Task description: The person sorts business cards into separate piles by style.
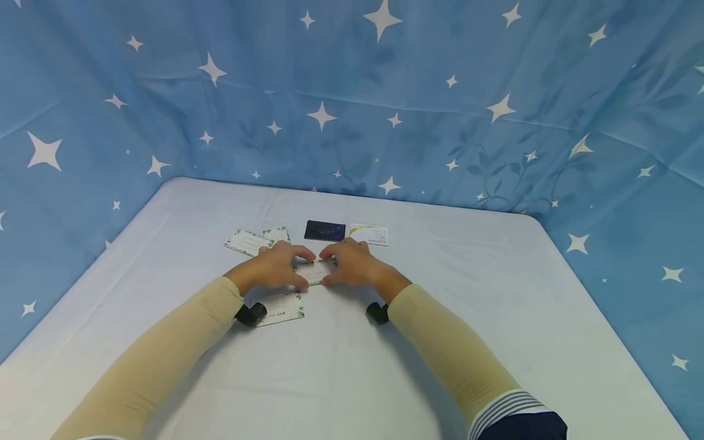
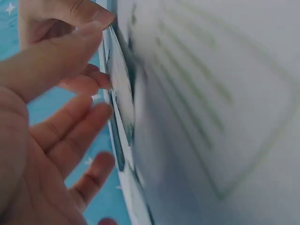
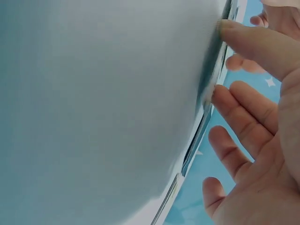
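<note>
A small white card (image 1: 315, 273) lies at the middle of the white table (image 1: 495, 293), and both hands meet over it. My left hand (image 1: 299, 269) pinches its left end with thumb and curled fingers. My right hand (image 1: 330, 267) pinches its right end the same way. In the left wrist view the left hand (image 2: 101, 56) has thumb and forefinger on the card's edge (image 2: 119, 79). In the right wrist view the right hand (image 3: 220, 61) has its thumb tip on the card's edge (image 3: 211, 86). Most of the card is hidden under the fingers.
More cards lie around: two leafy white ones (image 1: 247, 242) at the back left, a dark card (image 1: 324, 230) and a white card (image 1: 370, 234) behind the hands, another leafy one (image 1: 282, 307) under the left wrist. Blue starred cloth (image 1: 352, 110) walls the table.
</note>
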{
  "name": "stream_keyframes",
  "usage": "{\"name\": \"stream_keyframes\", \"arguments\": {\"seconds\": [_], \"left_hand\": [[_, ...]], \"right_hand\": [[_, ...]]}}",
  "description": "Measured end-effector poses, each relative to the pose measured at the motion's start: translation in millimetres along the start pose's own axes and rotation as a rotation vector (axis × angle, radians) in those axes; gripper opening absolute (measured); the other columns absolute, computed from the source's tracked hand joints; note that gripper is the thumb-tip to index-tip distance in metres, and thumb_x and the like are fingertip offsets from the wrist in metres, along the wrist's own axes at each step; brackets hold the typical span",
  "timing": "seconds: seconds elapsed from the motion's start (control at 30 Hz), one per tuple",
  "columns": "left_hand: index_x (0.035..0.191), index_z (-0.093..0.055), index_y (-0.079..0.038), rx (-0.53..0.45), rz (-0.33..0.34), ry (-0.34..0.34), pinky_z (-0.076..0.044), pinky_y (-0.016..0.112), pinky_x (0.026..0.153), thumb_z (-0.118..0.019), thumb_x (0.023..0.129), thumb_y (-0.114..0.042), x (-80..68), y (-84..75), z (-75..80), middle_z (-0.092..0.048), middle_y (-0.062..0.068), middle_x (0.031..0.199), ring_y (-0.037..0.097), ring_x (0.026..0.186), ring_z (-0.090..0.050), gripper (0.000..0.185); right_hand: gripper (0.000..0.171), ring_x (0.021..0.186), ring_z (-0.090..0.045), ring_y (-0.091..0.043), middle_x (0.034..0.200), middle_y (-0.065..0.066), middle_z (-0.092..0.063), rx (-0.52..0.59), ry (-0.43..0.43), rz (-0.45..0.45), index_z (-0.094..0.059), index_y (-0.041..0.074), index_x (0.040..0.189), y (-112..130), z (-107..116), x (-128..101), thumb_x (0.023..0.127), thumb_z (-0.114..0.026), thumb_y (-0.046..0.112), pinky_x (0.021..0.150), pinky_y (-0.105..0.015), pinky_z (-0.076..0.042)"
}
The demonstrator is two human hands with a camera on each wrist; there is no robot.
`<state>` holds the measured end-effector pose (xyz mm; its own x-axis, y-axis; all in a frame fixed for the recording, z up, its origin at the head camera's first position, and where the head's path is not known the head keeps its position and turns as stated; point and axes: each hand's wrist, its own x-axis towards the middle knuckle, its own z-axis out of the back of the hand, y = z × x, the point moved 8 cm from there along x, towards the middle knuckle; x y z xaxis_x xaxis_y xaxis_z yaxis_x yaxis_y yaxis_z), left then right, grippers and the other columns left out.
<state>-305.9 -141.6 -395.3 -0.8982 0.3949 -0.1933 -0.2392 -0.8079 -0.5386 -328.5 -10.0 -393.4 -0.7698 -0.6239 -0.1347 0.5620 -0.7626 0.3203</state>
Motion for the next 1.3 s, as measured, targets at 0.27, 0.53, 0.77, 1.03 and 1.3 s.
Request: {"name": "stream_keyframes", "arguments": {"seconds": [0.27, 0.53, 0.77, 1.03, 1.3], "left_hand": [[0.134, -0.063, -0.017, 0.069, -0.041, -0.095, -0.021, 0.056, 0.097, -0.083, 0.081, -0.034, 2.8, -13.5, -1.4, -0.062, 0.0, 0.13, 0.026, 0.127, -0.041, 0.059], [0.134, -0.063, -0.019, -0.009, -0.102, -0.139, -0.02, 0.055, 0.101, -0.08, 0.085, -0.036, 15.4, -27.2, -6.0, -0.061, -0.003, 0.131, 0.025, 0.132, -0.039, 0.054], [0.135, -0.063, -0.02, -0.062, -0.122, -0.153, -0.018, 0.055, 0.102, -0.08, 0.086, -0.037, 31.9, -48.1, -10.9, -0.061, -0.003, 0.13, 0.024, 0.133, -0.036, 0.055], [0.135, -0.063, -0.022, -0.029, -0.121, -0.16, -0.023, 0.05, 0.095, -0.079, 0.087, -0.036, 65.6, -75.6, -19.9, -0.062, -0.004, 0.131, 0.023, 0.129, -0.038, 0.053], [0.14, -0.058, -0.026, 0.04, -0.119, -0.106, -0.023, 0.048, 0.094, -0.074, 0.092, -0.033, 103.0, -98.1, -30.1, -0.061, -0.004, 0.128, 0.021, 0.126, -0.039, 0.052]], "right_hand": [[0.052, 0.119, -0.048, -0.024, 0.121, 0.001, -0.066, 0.086, -0.116, -0.048, -0.066, 0.013, 0.129, -18, 17, -28, 0.084, -0.079, 0.036, 0.105, -0.05, -0.028], [0.057, 0.124, -0.046, -0.027, 0.134, -0.005, -0.06, 0.085, -0.142, -0.075, -0.062, 0.013, 0.137, -44, 27, -54, 0.086, -0.078, 0.034, 0.103, -0.049, -0.029], [0.057, 0.126, -0.045, -0.031, 0.136, -0.01, -0.058, 0.11, -0.218, -0.106, -0.062, 0.012, 0.138, -71, 37, -76, 0.087, -0.076, 0.034, 0.104, -0.053, -0.03], [0.054, 0.123, -0.047, -0.036, 0.133, -0.015, -0.058, 0.159, -0.267, -0.146, -0.062, 0.009, 0.136, -106, 51, -94, 0.088, -0.078, 0.028, 0.101, -0.057, -0.036], [0.053, 0.13, -0.044, -0.038, 0.137, -0.019, -0.054, 0.179, -0.256, -0.223, -0.059, 0.007, 0.138, -144, 59, -98, 0.09, -0.074, 0.025, 0.106, -0.056, -0.036]]}}
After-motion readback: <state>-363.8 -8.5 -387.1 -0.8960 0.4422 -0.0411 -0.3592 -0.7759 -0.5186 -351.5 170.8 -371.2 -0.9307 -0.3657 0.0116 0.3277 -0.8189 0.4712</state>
